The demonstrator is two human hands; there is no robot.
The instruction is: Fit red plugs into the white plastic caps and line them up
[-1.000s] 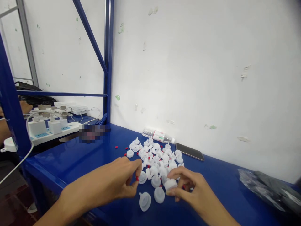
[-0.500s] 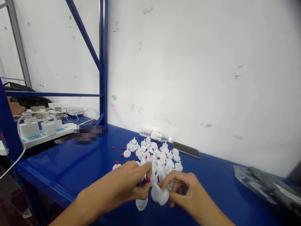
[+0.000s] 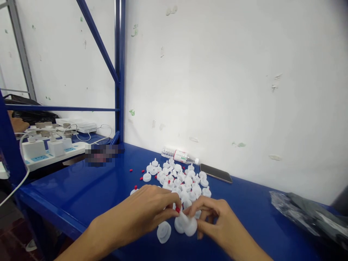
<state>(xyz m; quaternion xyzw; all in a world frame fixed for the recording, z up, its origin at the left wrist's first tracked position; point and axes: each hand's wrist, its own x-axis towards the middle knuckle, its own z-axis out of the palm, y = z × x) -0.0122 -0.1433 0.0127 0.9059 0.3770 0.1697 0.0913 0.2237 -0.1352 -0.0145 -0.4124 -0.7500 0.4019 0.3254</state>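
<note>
Between the thumb and forefinger of my left hand (image 3: 148, 210) is a small red cap (image 3: 177, 210), closed in a pinch. It meets the narrow spout tip of a translucent white plastic lid (image 3: 190, 227), which my right hand (image 3: 219, 219) grips at its side. Whether the cap sits over the tip I cannot tell. Just behind and below the held lid, another white lid (image 3: 178, 225) lies on the blue table (image 3: 103, 188). A further loose lid (image 3: 164, 232) rests below my left fingers. Beyond both hands spreads a pile of similar spouted lids (image 3: 176, 177).
Red caps (image 3: 143, 171) lie scattered left of the pile. A plastic bottle (image 3: 181, 156) and a phone (image 3: 216, 173) lie along the wall. Grey cloth and clear plastic (image 3: 307, 214) are at the right. A power strip (image 3: 58, 155) with chargers stands at the left, near a blue post (image 3: 119, 72).
My left hand has moved right, bringing the red cap to the spout of the held lid. My right hand has stayed almost still, with the lid tilted slightly.
</note>
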